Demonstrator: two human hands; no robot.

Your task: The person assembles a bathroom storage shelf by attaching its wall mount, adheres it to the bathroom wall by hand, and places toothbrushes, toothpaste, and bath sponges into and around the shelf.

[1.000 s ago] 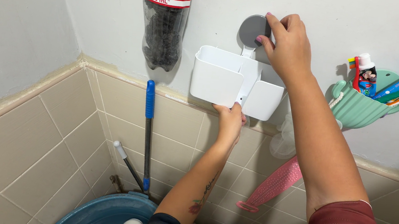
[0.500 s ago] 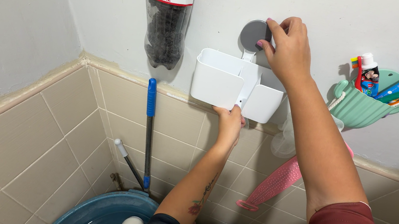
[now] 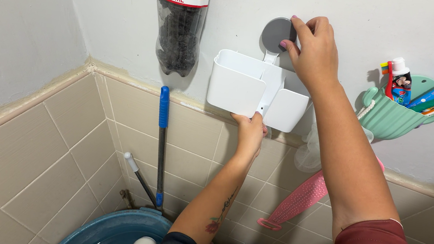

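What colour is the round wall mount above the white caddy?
Grey; the mount shows best in the head view, under the right hand.
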